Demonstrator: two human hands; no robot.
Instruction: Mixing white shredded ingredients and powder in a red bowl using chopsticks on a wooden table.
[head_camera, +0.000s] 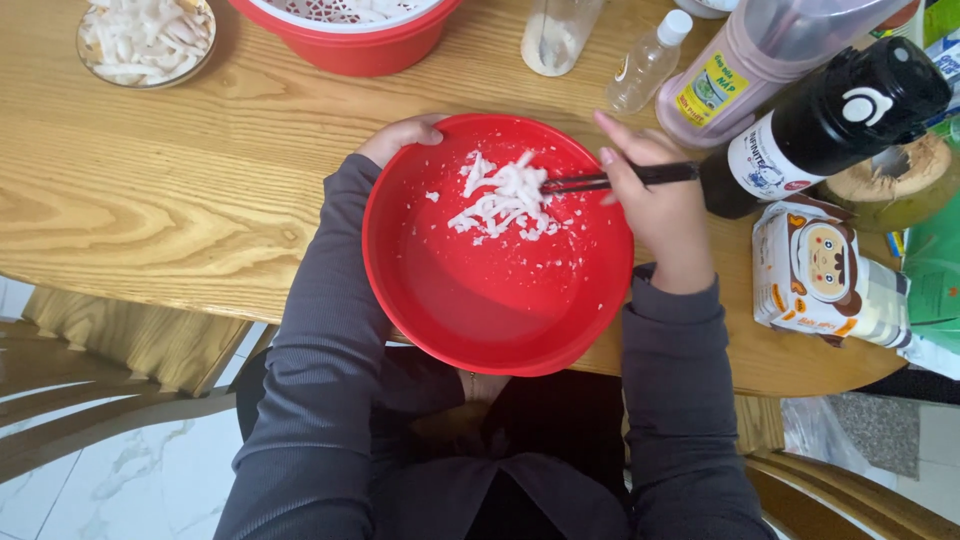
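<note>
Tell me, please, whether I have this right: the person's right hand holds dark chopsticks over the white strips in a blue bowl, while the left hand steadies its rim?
Not quite: the bowl is red, not blue, as the head view shows. The rest holds: the right hand holds dark chopsticks over the white strips, and the left hand steadies the rim.

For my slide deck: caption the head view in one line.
Left hand steadies a red bowl while right hand holds dark chopsticks in white strips.

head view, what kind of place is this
Likely a home dining or kitchen table: a wooden table, a round red plastic bowl of white shredded strips, and plastic bottles alongside.
</note>
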